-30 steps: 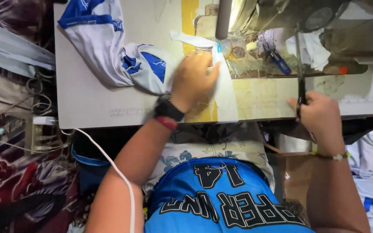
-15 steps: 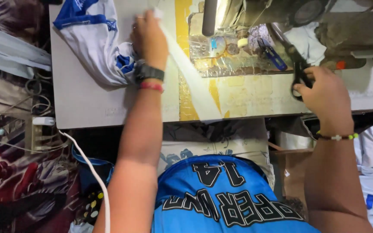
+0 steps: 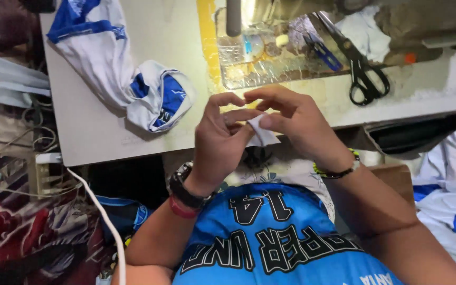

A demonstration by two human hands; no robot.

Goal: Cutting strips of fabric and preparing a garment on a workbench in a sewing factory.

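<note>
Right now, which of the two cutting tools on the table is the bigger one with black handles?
The black scissors, lying right of the needle area with the loops toward the table edge. The other, small snips with blue handles, lies further left on the shiny plate.

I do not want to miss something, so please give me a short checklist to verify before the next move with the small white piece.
1. Both hands on the small white fabric piece: left hand and right hand pinch it: ok.
2. Piece held flat: cannot tell, fingers cover it.
3. Black scissors set apart on the table, out of hand: ok.
4. White and blue garment lies away from the hands: ok.
5. Needle area free: cannot tell.
</note>
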